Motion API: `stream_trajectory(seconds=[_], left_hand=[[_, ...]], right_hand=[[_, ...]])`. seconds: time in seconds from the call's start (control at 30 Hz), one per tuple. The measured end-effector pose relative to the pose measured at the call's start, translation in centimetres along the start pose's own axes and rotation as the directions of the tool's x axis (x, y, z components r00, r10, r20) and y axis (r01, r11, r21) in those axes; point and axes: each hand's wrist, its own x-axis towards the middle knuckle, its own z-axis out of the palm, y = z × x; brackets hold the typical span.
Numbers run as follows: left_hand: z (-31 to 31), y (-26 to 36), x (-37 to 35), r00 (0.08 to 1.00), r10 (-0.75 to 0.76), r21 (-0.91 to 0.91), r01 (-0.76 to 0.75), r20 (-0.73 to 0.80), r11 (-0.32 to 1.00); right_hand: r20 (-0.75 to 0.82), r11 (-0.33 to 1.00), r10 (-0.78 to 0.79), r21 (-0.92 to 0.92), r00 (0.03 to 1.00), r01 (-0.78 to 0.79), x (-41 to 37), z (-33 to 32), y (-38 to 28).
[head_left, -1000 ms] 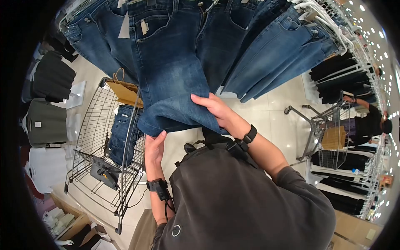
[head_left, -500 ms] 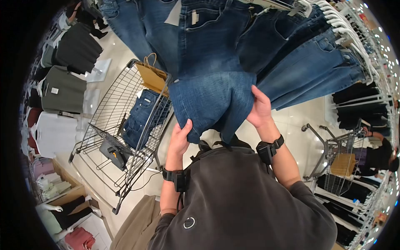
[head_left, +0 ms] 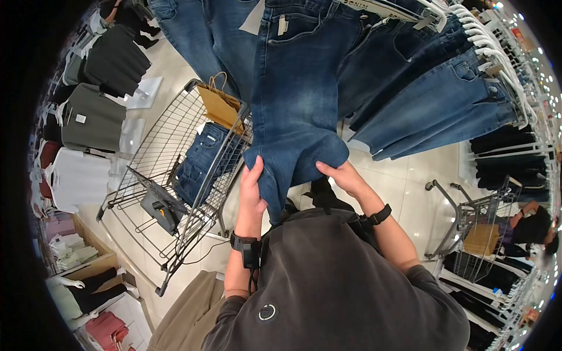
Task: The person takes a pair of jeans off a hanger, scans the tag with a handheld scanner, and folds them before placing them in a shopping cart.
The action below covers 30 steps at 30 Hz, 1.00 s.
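A pair of blue jeans point(head_left: 297, 88) hangs from the rack in front of me, its lower part lifted toward my body. My left hand point(head_left: 252, 187) grips the left edge of the raised denim, thumb on top. On the right edge, my right hand point(head_left: 344, 175) holds the cloth with its thumb over the fabric and its other fingers hidden beneath. Between the two hands the denim bunches into folds, and a flap hangs below. A small tag point(head_left: 283, 25) shows near the jeans' front pocket.
A wire shopping cart point(head_left: 170, 257) stands to my left, holding folded jeans point(head_left: 205, 158), a brown paper bag point(head_left: 219, 105) and a grey bag point(head_left: 161, 207). More jeans point(head_left: 433, 105) hang at right. Another cart point(head_left: 477, 234) and a person point(head_left: 533, 222) are farther right.
Both hands still hold the jeans. My right hand has moved down and left, closer to my left hand, and the denim between them is more bunched.
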Motion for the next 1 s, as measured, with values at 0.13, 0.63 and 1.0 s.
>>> stream_trajectory(seconds=[0.13,0.63,1.0], left_hand=[[-0.6,0.2,0.4,0.998,0.038,-0.031,-0.037,0.043,0.999],[-0.2,0.2,-0.3,0.995,0.039,0.202,-0.057,0.095,0.978],[0.9,1.8,0.0,0.994,0.108,0.044,-0.108,0.010,0.993]], right_hand=[[0.001,0.972,-0.110,0.209,0.994,0.107,-0.1,-0.5,-0.7],[0.286,0.455,-0.036,0.858,0.958,-0.239,-0.7,-2.4,-4.0],[0.393,0.872,-0.077,0.472,0.916,-0.129,-2.3,-1.1,-1.5]])
